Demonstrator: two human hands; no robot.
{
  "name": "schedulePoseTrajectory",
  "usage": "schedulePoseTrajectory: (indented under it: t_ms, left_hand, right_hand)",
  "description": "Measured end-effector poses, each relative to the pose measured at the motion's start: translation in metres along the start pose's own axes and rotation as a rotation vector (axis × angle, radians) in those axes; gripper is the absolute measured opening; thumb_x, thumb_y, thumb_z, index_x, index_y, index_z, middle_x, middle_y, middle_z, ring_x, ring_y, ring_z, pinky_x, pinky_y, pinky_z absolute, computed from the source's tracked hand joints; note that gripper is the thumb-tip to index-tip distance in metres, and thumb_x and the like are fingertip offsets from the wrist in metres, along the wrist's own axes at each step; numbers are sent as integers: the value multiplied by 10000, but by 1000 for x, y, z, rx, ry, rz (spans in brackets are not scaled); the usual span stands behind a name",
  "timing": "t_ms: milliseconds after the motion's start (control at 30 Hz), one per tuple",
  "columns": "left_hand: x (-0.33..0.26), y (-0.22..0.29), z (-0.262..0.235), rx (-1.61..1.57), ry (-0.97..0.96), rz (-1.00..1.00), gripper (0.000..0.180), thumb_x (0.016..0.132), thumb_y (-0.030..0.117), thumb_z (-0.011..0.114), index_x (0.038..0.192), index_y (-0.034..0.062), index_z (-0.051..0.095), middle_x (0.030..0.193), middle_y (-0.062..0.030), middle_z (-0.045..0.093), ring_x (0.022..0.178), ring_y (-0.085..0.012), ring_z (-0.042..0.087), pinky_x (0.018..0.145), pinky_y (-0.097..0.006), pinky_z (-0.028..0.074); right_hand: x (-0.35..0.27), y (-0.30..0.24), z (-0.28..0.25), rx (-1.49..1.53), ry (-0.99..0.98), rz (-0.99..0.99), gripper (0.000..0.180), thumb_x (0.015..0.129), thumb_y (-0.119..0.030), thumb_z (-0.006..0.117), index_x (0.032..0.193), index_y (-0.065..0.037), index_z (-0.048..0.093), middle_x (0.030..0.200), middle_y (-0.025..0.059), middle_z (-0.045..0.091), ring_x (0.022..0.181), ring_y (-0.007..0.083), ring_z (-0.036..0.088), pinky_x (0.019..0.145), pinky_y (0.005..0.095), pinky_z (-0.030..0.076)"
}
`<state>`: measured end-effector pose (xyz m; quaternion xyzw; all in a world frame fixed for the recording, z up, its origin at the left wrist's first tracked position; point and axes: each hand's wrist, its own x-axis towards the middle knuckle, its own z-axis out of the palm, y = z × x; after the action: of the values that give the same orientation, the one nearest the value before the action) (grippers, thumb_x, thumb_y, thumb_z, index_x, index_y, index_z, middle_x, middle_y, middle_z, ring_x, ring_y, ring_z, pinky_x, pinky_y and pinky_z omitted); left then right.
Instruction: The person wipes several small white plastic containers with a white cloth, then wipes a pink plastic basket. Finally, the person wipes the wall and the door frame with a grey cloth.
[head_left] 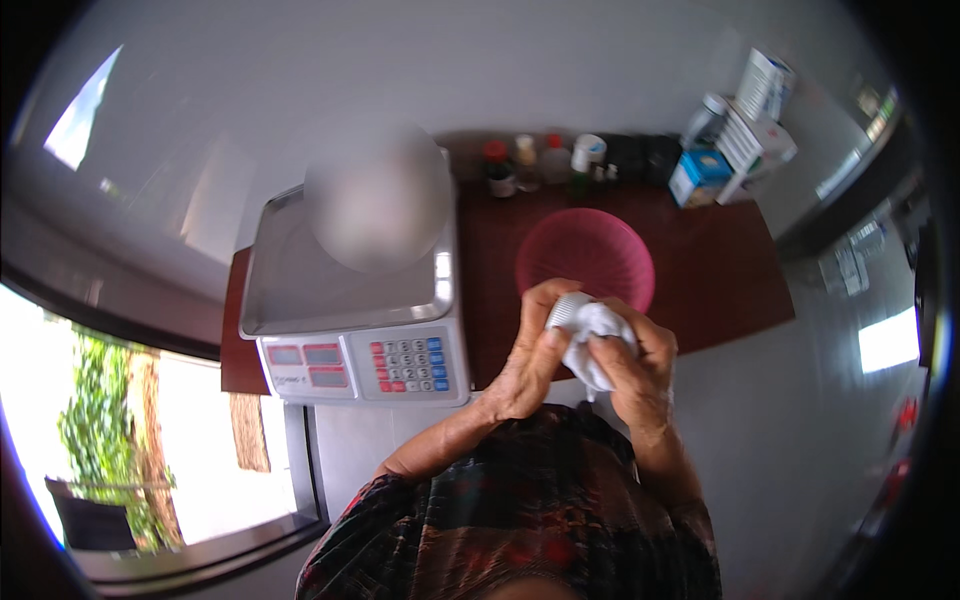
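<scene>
While both hands work close together above the front edge of the table [715, 265], the left hand [528, 358] pinches a pale ribbed piece [567, 309] between thumb and fingers, and the right hand [645, 362] bunches a white cloth [579, 361] against it with a bent thumb. Whether the ribbed piece is separate from the cloth or part of it, I cannot tell, since the fingers cover where they meet. Both are held up in front of the chest, around the near rim of the pink bowl [585, 240]; the scale [345, 295] stands to the left. The likeliest trouble would be a slip: if the left pinch eased while the right hand pulled or twisted, the ribbed piece could drop into the bowl or, being so near the edge, to the floor. A loose fold of cloth hanging down might also catch on the rim and drag the bowl. Swinging the left elbow wide could knock the scale. The bottles [530, 165] and blue box [701, 178] at the back seem too far off to be disturbed.
</scene>
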<state>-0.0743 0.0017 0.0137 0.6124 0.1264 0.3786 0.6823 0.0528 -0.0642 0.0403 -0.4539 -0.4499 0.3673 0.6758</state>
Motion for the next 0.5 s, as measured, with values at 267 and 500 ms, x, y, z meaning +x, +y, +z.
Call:
schedulePoseTrajectory:
  t_ms: [267, 500]
  left_hand:
    - [-15, 21, -15, 114, 87, 96, 616, 919, 294, 572, 1343, 36, 207, 1261, -144, 331, 1200, -222, 351, 1025, -362, 291]
    - [-20, 77, -107, 764, 678, 196, 581, 815, 256, 682, 1266, 28, 394, 1067, -128, 518, 917, -178, 527, 804, -314, 439]
  right_hand:
    - [9, -1, 3, -527, 81, -185, 199, 804, 10, 514, 989, 20, 586, 921, 109, 616, 786, 183, 607, 689, 307, 490]
    - [8, 6, -5, -507, 69, -139, 182, 850, -67, 525, 994, 24, 588, 890, 103, 634, 788, 174, 603, 706, 295, 480]
